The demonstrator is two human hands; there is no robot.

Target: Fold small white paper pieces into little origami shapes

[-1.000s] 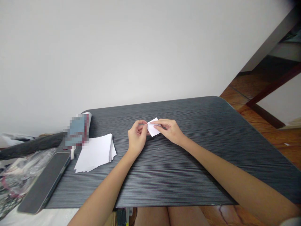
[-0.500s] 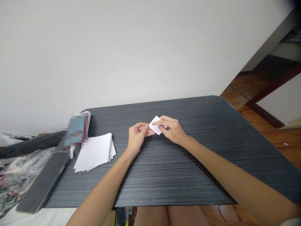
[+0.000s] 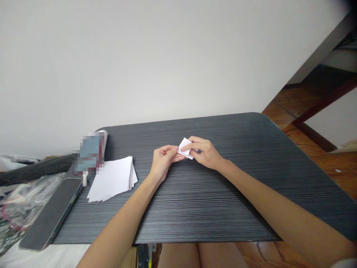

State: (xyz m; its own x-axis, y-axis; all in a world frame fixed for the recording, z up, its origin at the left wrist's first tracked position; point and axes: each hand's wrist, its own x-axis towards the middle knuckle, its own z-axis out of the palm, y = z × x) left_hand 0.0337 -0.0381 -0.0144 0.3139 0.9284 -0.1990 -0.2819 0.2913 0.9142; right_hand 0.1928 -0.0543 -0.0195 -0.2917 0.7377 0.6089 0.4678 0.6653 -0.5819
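A small piece of folded white paper [image 3: 184,145] is held between my two hands over the middle of the dark table. My left hand [image 3: 165,158] pinches its left corner between thumb and fingers. From the right, my right hand [image 3: 205,152] grips the paper, with the index finger laid across its face and the thumb below. A flap of the paper stands slightly raised near the index finger. The fingers cover the paper's right part.
A stack of white paper sheets [image 3: 111,178] lies on the left of the dark ridged table [image 3: 206,208]. Behind it is a blurred-out packet [image 3: 90,152]. A dark phone [image 3: 52,214] rests at the table's left edge beside clear plastic wrapping [image 3: 30,201]. A white wall [image 3: 167,59] stands behind.
My left thumb has moved slightly right along the paper's corner. The paper has tilted a little, and its flap now looks more lifted. Both hands keep their hold.
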